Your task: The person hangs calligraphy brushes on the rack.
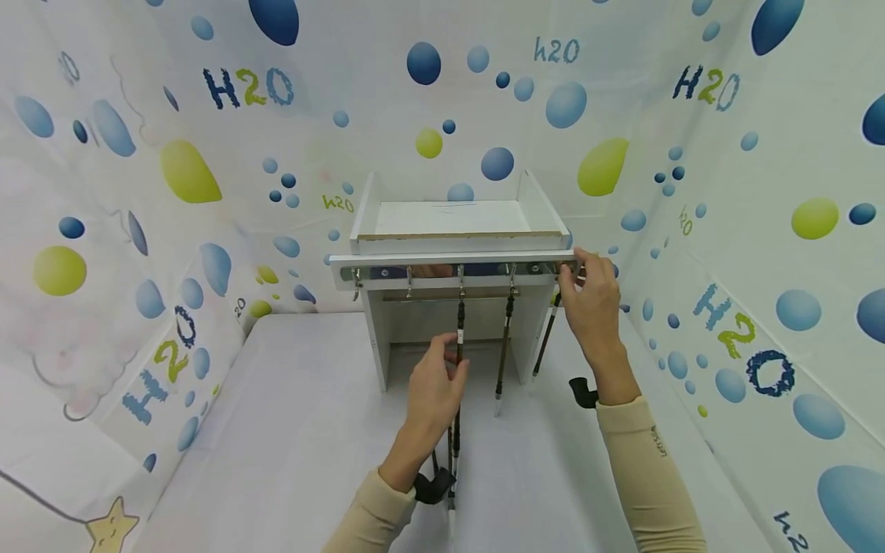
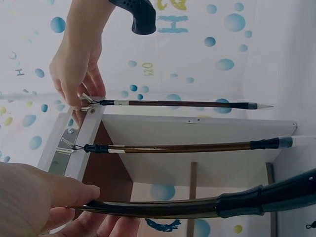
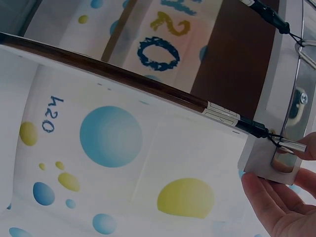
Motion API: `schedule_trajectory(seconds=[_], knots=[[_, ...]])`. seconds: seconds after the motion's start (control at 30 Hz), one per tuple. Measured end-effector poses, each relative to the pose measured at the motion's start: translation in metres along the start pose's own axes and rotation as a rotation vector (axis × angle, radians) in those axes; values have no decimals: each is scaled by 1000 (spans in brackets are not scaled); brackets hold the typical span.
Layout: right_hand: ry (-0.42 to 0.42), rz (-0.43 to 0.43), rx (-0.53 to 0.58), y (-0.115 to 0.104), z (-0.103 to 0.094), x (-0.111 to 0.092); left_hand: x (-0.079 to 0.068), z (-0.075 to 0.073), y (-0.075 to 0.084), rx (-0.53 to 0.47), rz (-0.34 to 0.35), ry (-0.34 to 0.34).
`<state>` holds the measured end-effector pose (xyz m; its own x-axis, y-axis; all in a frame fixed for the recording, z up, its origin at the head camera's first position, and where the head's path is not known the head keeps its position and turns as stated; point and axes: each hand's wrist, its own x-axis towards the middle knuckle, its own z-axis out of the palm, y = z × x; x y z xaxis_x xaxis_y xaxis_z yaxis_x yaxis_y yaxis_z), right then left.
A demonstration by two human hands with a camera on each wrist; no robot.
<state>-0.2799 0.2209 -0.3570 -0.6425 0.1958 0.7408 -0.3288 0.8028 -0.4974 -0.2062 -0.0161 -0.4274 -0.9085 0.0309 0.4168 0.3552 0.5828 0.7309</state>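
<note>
A white rack [image 1: 369,330] has a metal hook rail [image 1: 387,273] across its front. Calligraphy brushes hang from the rail by cord loops. My left hand [image 1: 432,384] holds the upper handle of the middle brush [image 2: 163,208], thumb on one side and fingers on the other. To its right hangs a second brush [image 1: 505,346], tip down. My right hand [image 1: 591,299] grips the rail's right end, thumb at the last hook [image 3: 294,145] and fingers around the board's edge. From that hook hangs a third brush [image 3: 123,74] by its cord.
Two bare hooks [image 1: 356,283] are at the rail's left end. A shallow open tray [image 1: 449,219] tops the rack. White cloth [image 1: 297,399] lies under it, and a bubble-patterned backdrop [image 1: 380,77] surrounds it. Dark camera mounts [image 1: 434,486] sit at both wrists.
</note>
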Motion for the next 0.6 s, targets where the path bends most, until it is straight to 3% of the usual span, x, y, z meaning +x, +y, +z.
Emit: schedule_trajectory(seconds=[0.6], knots=[[9,-19,5,2,1,0,14,16,-15,12,-17,-5]])
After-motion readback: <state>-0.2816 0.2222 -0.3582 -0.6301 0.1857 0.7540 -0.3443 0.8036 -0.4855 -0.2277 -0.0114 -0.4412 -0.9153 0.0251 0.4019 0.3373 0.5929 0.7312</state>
